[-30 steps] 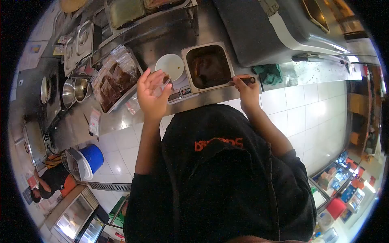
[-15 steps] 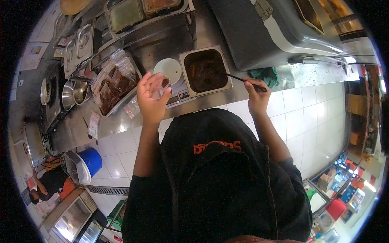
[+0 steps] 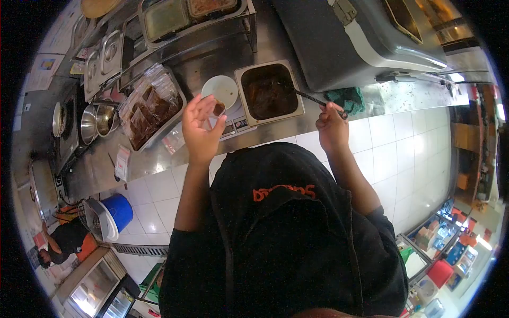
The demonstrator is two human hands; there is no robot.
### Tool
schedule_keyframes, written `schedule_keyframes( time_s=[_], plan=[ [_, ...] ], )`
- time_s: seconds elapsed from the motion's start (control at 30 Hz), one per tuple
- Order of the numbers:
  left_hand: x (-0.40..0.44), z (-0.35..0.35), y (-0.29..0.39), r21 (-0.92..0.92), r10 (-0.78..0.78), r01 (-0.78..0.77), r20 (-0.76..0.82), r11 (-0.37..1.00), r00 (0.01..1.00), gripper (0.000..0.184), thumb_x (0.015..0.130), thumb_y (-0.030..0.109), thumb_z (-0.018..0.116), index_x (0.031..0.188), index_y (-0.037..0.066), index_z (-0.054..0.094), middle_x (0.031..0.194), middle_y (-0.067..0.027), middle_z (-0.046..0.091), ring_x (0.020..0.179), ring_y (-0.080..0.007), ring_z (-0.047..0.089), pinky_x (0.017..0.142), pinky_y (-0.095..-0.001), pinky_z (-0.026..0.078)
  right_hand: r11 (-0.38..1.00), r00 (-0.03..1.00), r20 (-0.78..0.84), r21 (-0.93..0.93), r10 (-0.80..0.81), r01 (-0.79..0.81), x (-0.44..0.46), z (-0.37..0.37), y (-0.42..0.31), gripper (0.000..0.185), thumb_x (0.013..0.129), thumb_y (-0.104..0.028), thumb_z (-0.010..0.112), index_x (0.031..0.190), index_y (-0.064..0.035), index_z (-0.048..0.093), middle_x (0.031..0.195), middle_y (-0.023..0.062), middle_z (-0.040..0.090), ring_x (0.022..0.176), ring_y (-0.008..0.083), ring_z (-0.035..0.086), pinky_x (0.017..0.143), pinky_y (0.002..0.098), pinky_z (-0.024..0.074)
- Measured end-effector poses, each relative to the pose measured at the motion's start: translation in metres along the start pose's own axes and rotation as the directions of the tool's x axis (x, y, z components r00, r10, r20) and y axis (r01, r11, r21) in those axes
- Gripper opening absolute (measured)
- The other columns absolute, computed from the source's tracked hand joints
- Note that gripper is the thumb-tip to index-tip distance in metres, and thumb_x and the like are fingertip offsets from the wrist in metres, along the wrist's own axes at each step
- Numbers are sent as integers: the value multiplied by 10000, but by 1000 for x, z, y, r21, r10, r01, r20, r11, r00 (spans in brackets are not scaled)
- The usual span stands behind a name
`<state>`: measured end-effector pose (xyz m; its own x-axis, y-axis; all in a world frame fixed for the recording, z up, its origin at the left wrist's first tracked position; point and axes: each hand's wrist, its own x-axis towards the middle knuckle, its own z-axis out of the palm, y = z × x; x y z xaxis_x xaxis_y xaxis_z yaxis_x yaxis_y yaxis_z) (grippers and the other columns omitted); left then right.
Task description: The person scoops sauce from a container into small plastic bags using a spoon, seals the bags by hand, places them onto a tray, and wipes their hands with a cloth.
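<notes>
My left hand (image 3: pixel 201 130) is curled round a small clear plastic bag (image 3: pixel 218 109) with brown stuff in it, just in front of a white bowl (image 3: pixel 220 90). The bowl stands on a digital scale (image 3: pixel 238 125). To its right, a steel pan (image 3: pixel 301 110) holds dark brown sauce (image 3: pixel 269 93). My right hand (image 3: pixel 333 127) grips the dark handle of a ladle (image 3: pixel 313 99); its head is hidden down in the sauce.
A tray (image 3: pixel 177 112) of filled brown sauce bags lies left. A large grey insulated box (image 3: pixel 328 53) and a green cloth (image 3: pixel 347 100) sit right. Lidded steel pans (image 3: pixel 111 53) line the back. A blue bucket (image 3: pixel 117 208) and another person (image 3: pixel 66 238) are at lower left.
My right hand has shifted slightly left and down, and the ladle handle now rests nearer the pan's right rim. My left hand has barely moved.
</notes>
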<state>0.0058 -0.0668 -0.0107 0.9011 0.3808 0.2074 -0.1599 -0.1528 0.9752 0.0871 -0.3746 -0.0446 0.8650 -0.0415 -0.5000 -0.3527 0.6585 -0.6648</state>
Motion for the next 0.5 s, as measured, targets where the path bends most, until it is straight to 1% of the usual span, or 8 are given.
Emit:
schedule_keyframes(
  time_s=[0.1,0.13,0.23,0.33,0.43,0.47,0.5],
  plan=[
    [-3,2,0,-8,2,-2,2,1000,1000,707,750,-100,699,1357,17,355,1276,-175,546,1193,-255,539,1039,-388,417,990,990,-51,50,134,-131,9,-19,15,76,933,-141,599,1002,-122,575,921,77,626,631,85,532,554,230,398],
    [-3,2,0,-24,3,-3,-3,1000,1000,690,750,-98,700,1345,12,369,1267,-170,549,1191,-250,539,1035,-382,416,991,989,-67,-23,132,-134,11,-24,19,68,924,-142,610,980,-130,573,921,67,628,631,76,526,541,231,391],
    [-5,3,-1,-53,8,-8,-3,999,1000,673,752,-95,700,1337,9,383,1259,-165,553,1189,-244,539,1034,-376,411,982,978,-141,-85,156,-169,13,-32,24,63,922,-145,615,966,-133,572,931,67,631,629,78,524,543,231,395],
    [-7,2,0,-64,2,-2,-7,998,1000,666,755,-93,700,1334,10,388,1260,-165,552,1188,-242,540,1036,-374,409,987,991,-120,-141,63,-80,7,-25,16,137,896,-123,650,995,-82,565,891,92,656,645,103,524,536,241,407],
    [-5,3,6,-61,-1,1,7,998,1000,652,759,-87,701,1328,7,397,1255,-164,556,1187,-239,543,1040,-373,407,992,998,-66,-125,-18,9,-5,-6,2,134,892,-114,656,982,-73,565,893,98,653,648,103,524,545,242,412],
    [-3,4,9,-58,1,-1,13,998,1000,647,761,-84,701,1326,6,399,1253,-164,558,1187,-238,545,1042,-372,406,991,997,-60,-129,-47,39,-10,5,-5,129,897,-111,654,980,-58,570,888,102,650,659,104,522,569,239,418],
    [-1,5,11,-78,30,-29,22,997,999,638,762,-82,701,1321,1,404,1250,-164,561,1182,-236,550,1037,-369,414,987,995,-20,-132,-99,96,-16,17,-11,130,898,-108,654,980,-51,571,892,102,650,664,105,521,575,239,418]
  ],
)
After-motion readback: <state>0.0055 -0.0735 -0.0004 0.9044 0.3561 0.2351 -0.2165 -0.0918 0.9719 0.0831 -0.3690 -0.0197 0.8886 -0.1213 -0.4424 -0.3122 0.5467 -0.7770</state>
